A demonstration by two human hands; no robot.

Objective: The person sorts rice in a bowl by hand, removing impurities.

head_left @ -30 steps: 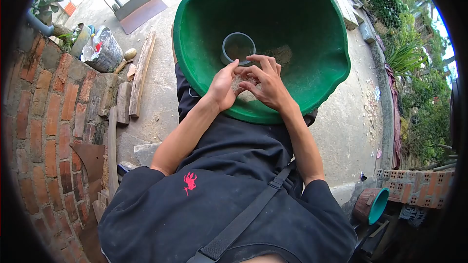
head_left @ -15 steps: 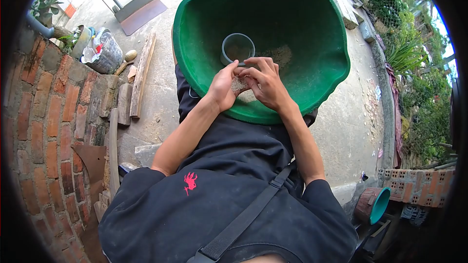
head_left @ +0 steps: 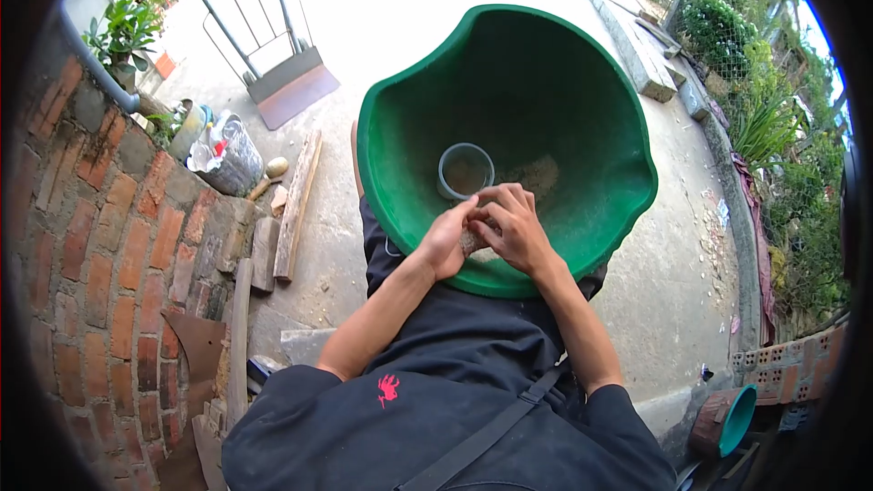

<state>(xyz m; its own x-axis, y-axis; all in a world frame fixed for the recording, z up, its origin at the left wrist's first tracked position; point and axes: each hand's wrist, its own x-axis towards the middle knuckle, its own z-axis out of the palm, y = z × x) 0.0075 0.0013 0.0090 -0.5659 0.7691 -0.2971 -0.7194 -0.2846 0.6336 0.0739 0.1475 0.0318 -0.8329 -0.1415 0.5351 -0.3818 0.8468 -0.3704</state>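
A large green plastic basin (head_left: 582,109) rests tilted on my lap, its inside facing me. In it stands a small grey cup (head_left: 465,170) next to a patch of pale sandy grains (head_left: 538,173). My left hand (head_left: 446,238) and my right hand (head_left: 515,227) meet over the basin's near rim, fingers pinched together around a small clump of the pale grains. What exactly lies between the fingers is mostly hidden.
A brick wall (head_left: 100,245) runs along the left. Wooden planks (head_left: 296,205) lie on the concrete, beside a metal bucket of rubbish (head_left: 227,153) and a hand truck (head_left: 286,82). Plants and a fence line the right; a teal-rimmed pot (head_left: 727,418) sits bottom right.
My head has tilted up, so the basin and hands sit lower in view. The hands stay pinched together at the basin's near rim, fingers shifting slightly.
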